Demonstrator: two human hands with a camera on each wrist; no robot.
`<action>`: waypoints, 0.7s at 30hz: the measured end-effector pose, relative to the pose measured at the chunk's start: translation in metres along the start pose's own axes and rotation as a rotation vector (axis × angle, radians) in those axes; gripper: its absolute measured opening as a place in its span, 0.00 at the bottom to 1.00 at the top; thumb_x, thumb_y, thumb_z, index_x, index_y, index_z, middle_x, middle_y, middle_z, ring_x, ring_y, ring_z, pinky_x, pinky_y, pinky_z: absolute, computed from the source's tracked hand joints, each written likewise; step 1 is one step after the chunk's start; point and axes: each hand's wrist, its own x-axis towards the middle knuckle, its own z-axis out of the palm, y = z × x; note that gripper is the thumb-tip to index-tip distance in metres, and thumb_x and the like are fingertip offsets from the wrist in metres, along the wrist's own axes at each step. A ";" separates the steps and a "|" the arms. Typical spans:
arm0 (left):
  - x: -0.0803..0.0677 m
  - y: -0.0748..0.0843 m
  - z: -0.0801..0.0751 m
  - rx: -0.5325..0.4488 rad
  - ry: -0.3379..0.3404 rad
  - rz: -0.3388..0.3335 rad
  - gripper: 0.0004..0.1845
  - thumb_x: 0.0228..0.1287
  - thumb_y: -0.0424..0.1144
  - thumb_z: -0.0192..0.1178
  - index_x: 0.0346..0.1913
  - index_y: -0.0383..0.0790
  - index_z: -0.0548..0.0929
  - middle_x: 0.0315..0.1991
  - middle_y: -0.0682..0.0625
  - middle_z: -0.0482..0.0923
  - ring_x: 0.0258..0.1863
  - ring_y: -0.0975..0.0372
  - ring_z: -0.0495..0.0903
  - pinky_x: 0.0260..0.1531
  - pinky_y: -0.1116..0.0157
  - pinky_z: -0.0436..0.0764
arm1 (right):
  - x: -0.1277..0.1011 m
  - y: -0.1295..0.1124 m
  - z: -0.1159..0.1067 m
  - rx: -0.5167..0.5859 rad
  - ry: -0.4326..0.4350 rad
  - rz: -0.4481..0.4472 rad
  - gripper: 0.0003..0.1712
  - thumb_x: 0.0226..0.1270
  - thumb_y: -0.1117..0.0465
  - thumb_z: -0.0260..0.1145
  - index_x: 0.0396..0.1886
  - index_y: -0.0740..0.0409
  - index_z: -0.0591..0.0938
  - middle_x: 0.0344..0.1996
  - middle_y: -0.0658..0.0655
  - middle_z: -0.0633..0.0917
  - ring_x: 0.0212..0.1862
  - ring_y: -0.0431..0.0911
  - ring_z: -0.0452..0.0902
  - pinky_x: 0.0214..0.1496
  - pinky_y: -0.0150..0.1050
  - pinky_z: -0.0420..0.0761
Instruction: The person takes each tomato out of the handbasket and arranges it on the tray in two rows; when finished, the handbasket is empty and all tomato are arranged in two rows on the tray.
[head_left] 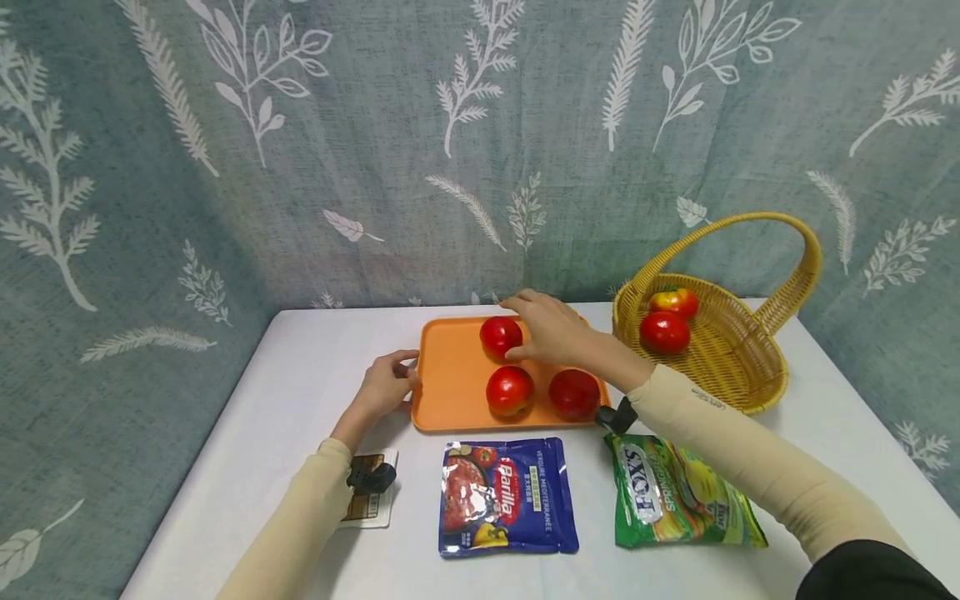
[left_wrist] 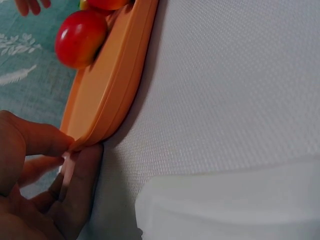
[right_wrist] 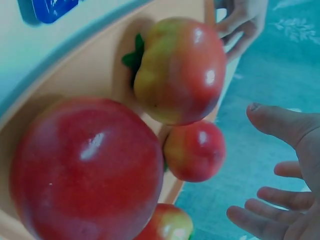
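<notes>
An orange tray [head_left: 450, 375] lies mid-table with three red tomatoes showing: one at the far side [head_left: 501, 336] and two at the front [head_left: 510, 390] [head_left: 573, 393]. My right hand [head_left: 551, 327] hovers over the tray's far right part with fingers spread, its thumb beside the far tomato. The right wrist view shows that hand [right_wrist: 287, 172] holding nothing, next to a large red tomato [right_wrist: 85, 170], a yellow-green one [right_wrist: 180, 70], a small one [right_wrist: 195, 150] and a fourth [right_wrist: 167, 225]. My left hand [head_left: 388, 385] pinches the tray's left rim [left_wrist: 115, 85] between thumb and fingers [left_wrist: 75, 170].
A yellow wicker basket [head_left: 742, 367] with a tall handle stands at the right and holds two tomatoes [head_left: 665, 332]. A blue Barilla pouch [head_left: 506, 497], a green Fox's bag [head_left: 678, 492] and a small card [head_left: 369, 504] lie near the front edge. A leaf-print curtain backs the table.
</notes>
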 end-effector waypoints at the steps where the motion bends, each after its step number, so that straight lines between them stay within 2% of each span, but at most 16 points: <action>1: 0.000 0.000 0.000 0.001 0.001 -0.001 0.30 0.65 0.27 0.55 0.71 0.39 0.71 0.43 0.40 0.77 0.38 0.53 0.81 0.27 0.61 0.88 | -0.003 0.000 -0.002 0.004 0.012 -0.012 0.44 0.56 0.48 0.78 0.70 0.60 0.73 0.62 0.61 0.76 0.63 0.56 0.72 0.64 0.54 0.76; 8: 0.000 -0.001 0.001 0.007 0.010 0.011 0.30 0.65 0.27 0.55 0.71 0.38 0.71 0.43 0.40 0.77 0.38 0.53 0.80 0.27 0.61 0.88 | -0.030 -0.002 -0.008 0.044 0.079 -0.059 0.41 0.58 0.49 0.76 0.69 0.59 0.74 0.59 0.60 0.78 0.56 0.53 0.76 0.56 0.50 0.83; 12: 0.000 -0.002 0.002 -0.003 0.011 0.008 0.30 0.65 0.26 0.56 0.71 0.38 0.71 0.43 0.40 0.76 0.39 0.53 0.80 0.28 0.61 0.88 | -0.042 -0.001 -0.009 0.045 0.120 -0.083 0.39 0.61 0.49 0.75 0.69 0.58 0.74 0.57 0.59 0.79 0.54 0.53 0.77 0.55 0.51 0.83; 18: 0.000 -0.003 0.002 -0.007 0.007 0.006 0.30 0.65 0.26 0.55 0.72 0.38 0.70 0.44 0.40 0.76 0.40 0.52 0.80 0.28 0.61 0.88 | -0.062 0.002 -0.011 0.061 0.158 -0.088 0.37 0.62 0.49 0.73 0.69 0.57 0.74 0.59 0.60 0.79 0.58 0.55 0.77 0.58 0.55 0.81; 21: 0.001 -0.002 0.002 -0.008 0.006 0.014 0.30 0.65 0.26 0.55 0.72 0.38 0.70 0.44 0.40 0.76 0.39 0.52 0.80 0.28 0.61 0.88 | -0.074 0.003 -0.010 0.061 0.178 -0.081 0.38 0.63 0.49 0.73 0.69 0.59 0.74 0.60 0.60 0.79 0.60 0.55 0.76 0.59 0.54 0.80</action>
